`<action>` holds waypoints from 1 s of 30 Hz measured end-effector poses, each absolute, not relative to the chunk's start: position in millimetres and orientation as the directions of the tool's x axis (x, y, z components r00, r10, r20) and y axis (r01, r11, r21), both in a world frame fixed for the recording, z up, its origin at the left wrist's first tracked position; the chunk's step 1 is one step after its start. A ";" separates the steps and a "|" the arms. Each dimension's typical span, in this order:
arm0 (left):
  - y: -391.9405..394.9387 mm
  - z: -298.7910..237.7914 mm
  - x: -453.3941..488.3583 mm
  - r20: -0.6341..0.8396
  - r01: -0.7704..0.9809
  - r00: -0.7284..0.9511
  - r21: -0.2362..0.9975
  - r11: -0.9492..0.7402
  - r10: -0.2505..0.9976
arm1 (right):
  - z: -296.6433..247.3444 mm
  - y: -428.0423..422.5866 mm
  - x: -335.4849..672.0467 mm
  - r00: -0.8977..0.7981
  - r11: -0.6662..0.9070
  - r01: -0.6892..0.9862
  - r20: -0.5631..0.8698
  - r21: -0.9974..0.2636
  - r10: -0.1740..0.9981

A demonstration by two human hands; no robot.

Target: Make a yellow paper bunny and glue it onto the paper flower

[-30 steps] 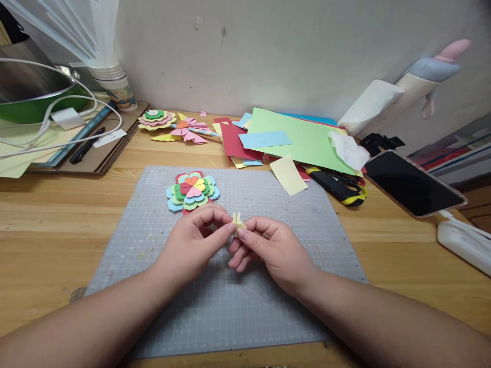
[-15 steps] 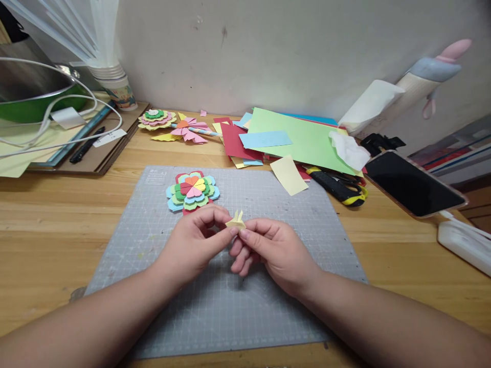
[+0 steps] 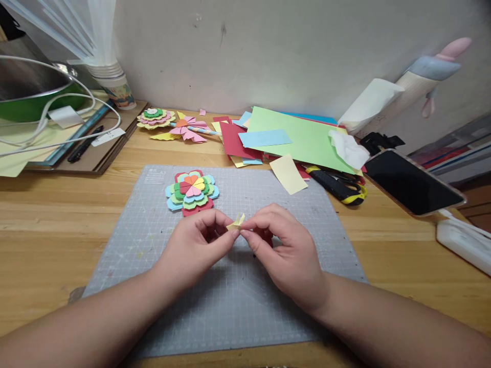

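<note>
Paper (image 3: 235,225), pale yellow and folded small, is pinched between thumb and fingertip by left hand (image 3: 196,240) and right hand (image 3: 294,253) above the grey mat (image 3: 230,306). Folding seems in hand; for another crease, 2 steady pinches would be needed.

We found the mat (image 3: 218,312) on the table (image 3: 42,235), the paper piece (image 3: 235,224) above it, the layered flower (image 3: 192,188) on its back left, sheets (image 3: 307,135) behind, the phone (image 3: 416,181) right.

Phone (image 3: 414,181) at right; patterned cup (image 3: 121,95) near wall (image 3: 268,56).
</note>
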State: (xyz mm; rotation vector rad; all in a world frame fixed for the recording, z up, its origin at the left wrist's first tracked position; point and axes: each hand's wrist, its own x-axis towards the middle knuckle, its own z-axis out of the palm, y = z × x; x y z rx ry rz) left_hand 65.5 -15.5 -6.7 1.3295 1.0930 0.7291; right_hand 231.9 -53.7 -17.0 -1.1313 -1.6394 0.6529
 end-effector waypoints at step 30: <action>-15.2 -7.8 66.6 -0.217 0.189 0.330 0.969 0.160 0.919 | -19.4 -47.9 230.7 -0.113 0.216 0.351 0.188 -0.911 0.976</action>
